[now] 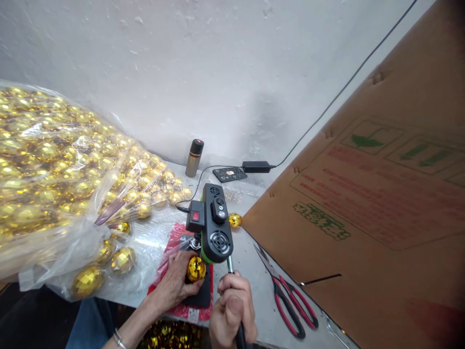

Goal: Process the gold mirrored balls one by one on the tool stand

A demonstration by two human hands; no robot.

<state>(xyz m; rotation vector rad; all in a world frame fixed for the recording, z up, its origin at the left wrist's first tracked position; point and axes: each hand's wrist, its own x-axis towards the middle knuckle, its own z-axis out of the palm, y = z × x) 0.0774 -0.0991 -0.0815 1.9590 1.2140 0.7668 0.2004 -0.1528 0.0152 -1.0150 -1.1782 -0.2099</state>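
My left hand (177, 281), reaching in from the lower left, pinches a shiny gold faceted ball (196, 269) between thumb and fingers. The ball sits at the front of a small black bench machine (217, 220) with round vents and a red switch. My right hand (235, 303) is wrapped round the lever (230, 264) at the machine's right side; its black grip shows below my fist. Under the machine lies a red plastic-wrapped mat (176, 237). The underside of the ball is hidden by my fingers.
A large clear bag (54, 160) of gold balls fills the left, with loose balls (123, 260) at its mouth. Red-handled scissors (290, 300) lie on the right beside a tall cardboard box (363, 203). Behind stand a spray can (194, 157), a phone (229, 174) and a power adapter (256, 167).
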